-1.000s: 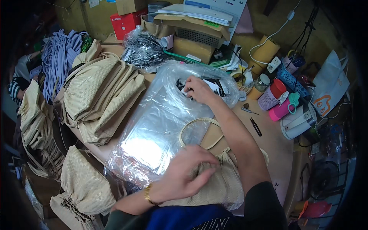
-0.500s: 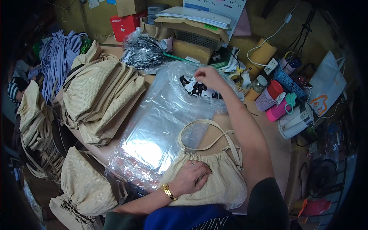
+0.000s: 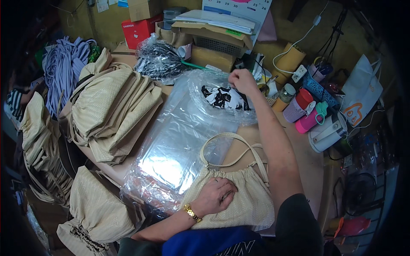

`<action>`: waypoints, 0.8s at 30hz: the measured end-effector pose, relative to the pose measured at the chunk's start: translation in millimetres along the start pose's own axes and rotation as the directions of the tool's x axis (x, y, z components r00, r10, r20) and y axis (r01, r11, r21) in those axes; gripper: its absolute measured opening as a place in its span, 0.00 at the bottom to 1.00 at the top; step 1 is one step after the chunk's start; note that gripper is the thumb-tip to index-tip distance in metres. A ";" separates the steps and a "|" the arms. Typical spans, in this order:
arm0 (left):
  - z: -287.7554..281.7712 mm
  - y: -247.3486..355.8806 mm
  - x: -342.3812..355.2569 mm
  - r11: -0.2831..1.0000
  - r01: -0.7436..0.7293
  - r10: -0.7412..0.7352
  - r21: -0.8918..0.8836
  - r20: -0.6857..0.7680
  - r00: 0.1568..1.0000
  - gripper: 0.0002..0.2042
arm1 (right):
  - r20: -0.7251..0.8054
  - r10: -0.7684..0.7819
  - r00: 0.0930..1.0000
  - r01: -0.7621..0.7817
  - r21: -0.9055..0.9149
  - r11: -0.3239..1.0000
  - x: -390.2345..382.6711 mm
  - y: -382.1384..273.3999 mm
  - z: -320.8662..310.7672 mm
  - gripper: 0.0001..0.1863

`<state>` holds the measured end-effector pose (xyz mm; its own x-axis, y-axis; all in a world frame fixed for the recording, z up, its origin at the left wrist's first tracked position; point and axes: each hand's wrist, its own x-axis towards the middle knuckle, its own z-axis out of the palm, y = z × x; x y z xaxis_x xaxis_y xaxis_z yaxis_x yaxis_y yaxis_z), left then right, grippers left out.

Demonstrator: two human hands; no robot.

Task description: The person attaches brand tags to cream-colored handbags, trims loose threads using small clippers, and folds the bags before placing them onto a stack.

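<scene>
A cream woven drawstring bag (image 3: 250, 205) with a looped strap lies on the table just in front of me. My left hand (image 3: 217, 195) rests on its upper part, fingers curled against the fabric. Farther off, my right hand (image 3: 242, 81) hovers over the right rim of an open clear plastic bag (image 3: 194, 91) filled with black-and-white tag-like pieces (image 3: 224, 98). Its fingers are pinched together, and what they hold, if anything, is too small or hidden to tell. Flat clear plastic sleeves (image 3: 171, 141) are stacked left of the cream bag.
A pile of cream bags (image 3: 115, 106) fills the table's left side, with more bags (image 3: 96, 205) lower left. Along the right stand a jar (image 3: 287, 91), a pink bottle (image 3: 305, 123) and a white appliance (image 3: 326, 134). Boxes (image 3: 211, 57) and a bundle of black strands in plastic (image 3: 158, 59) line the back.
My right hand has risen and moved right from the black-and-white pieces to the plastic bag's edge. My left hand stays on the cream bag.
</scene>
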<state>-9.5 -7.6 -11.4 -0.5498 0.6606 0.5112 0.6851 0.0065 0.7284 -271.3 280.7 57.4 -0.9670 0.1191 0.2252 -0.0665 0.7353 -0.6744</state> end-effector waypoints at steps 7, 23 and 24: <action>0.4 -0.7 0.2 1.000 -0.010 0.010 0.011 0.018 1.000 0.08 | 0.100 0.161 0.982 -0.060 -0.642 0.765 -36.2 61.9 1.7 0.22; 2.5 -1.0 -1.4 1.000 -0.019 0.019 0.009 -0.016 1.000 0.07 | -0.011 0.090 0.996 -0.086 -0.429 0.899 -49.0 18.6 -43.2 0.21; 2.5 -1.1 -2.2 1.000 -0.016 0.017 0.017 -0.016 1.000 0.07 | -0.060 0.035 0.998 -0.058 -0.440 0.896 -48.0 15.5 -46.0 0.20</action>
<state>-7.8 -7.1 -14.5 -0.5457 0.6487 0.5305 0.7019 0.0081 0.7122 -214.6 317.0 68.4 -0.9521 0.1847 0.2437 0.1045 0.9455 -0.3083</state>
